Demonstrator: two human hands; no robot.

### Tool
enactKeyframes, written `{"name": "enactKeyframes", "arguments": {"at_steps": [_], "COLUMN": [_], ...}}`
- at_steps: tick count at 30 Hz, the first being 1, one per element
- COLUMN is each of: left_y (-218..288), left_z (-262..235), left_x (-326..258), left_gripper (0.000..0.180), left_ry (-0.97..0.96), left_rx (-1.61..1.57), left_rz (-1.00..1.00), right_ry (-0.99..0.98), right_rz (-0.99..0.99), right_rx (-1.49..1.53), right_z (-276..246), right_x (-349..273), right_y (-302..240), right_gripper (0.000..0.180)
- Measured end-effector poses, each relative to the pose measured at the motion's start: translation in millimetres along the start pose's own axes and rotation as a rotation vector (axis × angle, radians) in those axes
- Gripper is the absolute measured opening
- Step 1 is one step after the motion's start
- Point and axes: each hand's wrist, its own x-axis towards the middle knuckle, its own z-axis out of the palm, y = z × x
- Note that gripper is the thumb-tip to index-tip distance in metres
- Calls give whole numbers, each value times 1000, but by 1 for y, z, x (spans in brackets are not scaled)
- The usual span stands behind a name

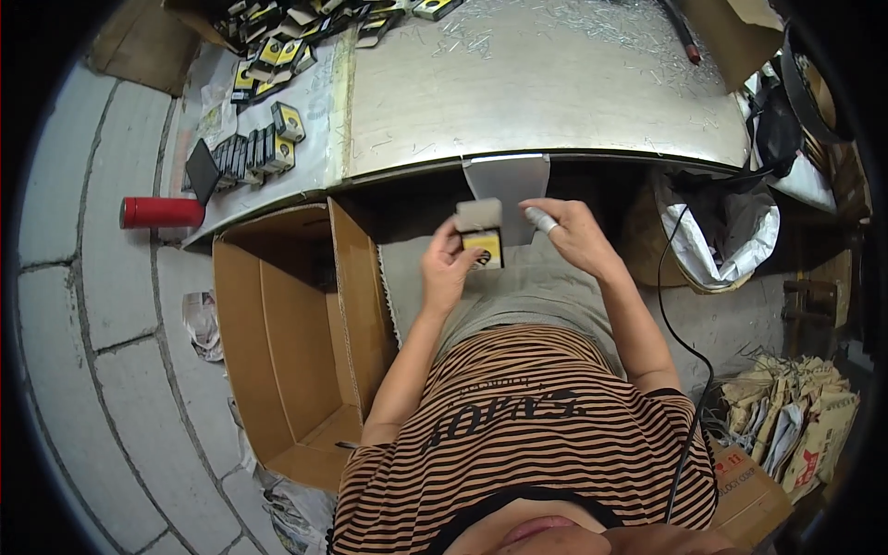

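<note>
My left hand (450,268) holds a small yellow-and-black packet with a grey card top (481,231) over my lap, just under the edge of the metal table (555,83). My right hand (575,233) sits beside it on the right, with the fingers curled and a taped fingertip near the packet's upper right corner. A grey sheet (507,180) hangs down from the table edge behind the packet. Several more yellow-and-black packets (268,65) lie piled at the table's far left, and a row of them (254,153) stands nearer the left edge.
An open cardboard box (287,351) stands on the floor at my left. A red cylinder (162,212) lies on the table's left corner. A white bag (731,236) sits to my right, with a black cable (680,342) beside it and stacked paper bags (795,416) farther right.
</note>
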Motion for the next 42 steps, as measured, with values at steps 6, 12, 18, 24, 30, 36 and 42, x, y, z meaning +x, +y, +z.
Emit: {"name": "enactKeyframes", "arguments": {"at_steps": [6, 12, 18, 24, 30, 36, 42], "left_y": [68, 58, 54, 55, 55, 62, 85], "left_z": [19, 12, 18, 20, 24, 16, 34], "left_x": [-6, 0, -5, 2, 4, 19, 59], "left_gripper": [66, 47, 68, 83, 80, 53, 20], "left_ry": [-227, -104, -69, -43, -80, -100, -13], "left_rx": [706, 911, 538, 594, 657, 361, 326], "left_rz": [804, 826, 478, 470, 434, 193, 331], "right_ry": [-317, -181, -52, 71, 42, -102, 114], "right_rz": [-140, -186, -99, 29, 28, -66, -239], "right_rx": [1427, 1067, 986, 835, 810, 753, 607], "right_z": [25, 34, 36, 34, 24, 20, 10], "right_x": [5, 11, 0, 3, 7, 12, 42], "right_y": [-59, -50, -48, -44, -32, -30, -59], "right_gripper": [62, 31, 17, 12, 12, 21, 19]}}
